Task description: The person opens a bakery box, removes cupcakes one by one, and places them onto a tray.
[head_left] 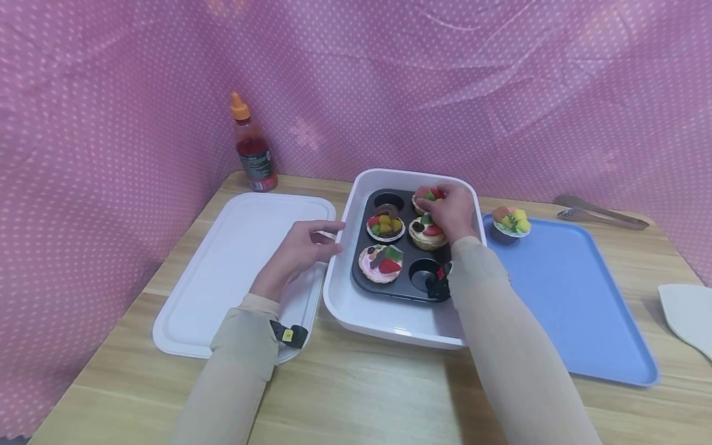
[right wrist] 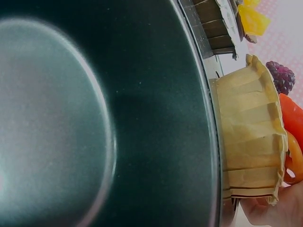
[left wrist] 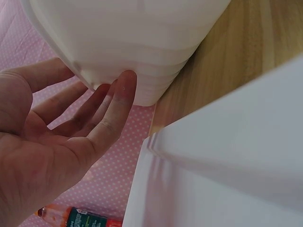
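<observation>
A black muffin tin (head_left: pixel 400 247) lies inside a white basin (head_left: pixel 384 321) and holds several small fruit tarts. My right hand (head_left: pixel 453 213) pinches a strawberry-topped tart (head_left: pixel 419 199) at the tin's far right cup. Just nearer sits a cream tart (head_left: pixel 426 238) with a blackberry; its pleated side (right wrist: pixel 251 132) shows in the right wrist view. On the left are a yellow-fruit tart (head_left: pixel 386 228) and a pink cream tart (head_left: pixel 381 264). My left hand (head_left: pixel 297 253) touches the basin's left rim with loosely extended fingers. In the left wrist view those fingers (left wrist: pixel 113 109) meet the basin's outer wall.
Left of the basin lies a white board (head_left: pixel 233 272), with a red sauce bottle (head_left: pixel 256 154) behind it. To the right is a blue tray (head_left: pixel 567 296) with a fruit-topped cup (head_left: pixel 510 224) at its corner. Metal tongs (head_left: pixel 603 213) and a white paddle (head_left: pixel 690 315) lie farther right.
</observation>
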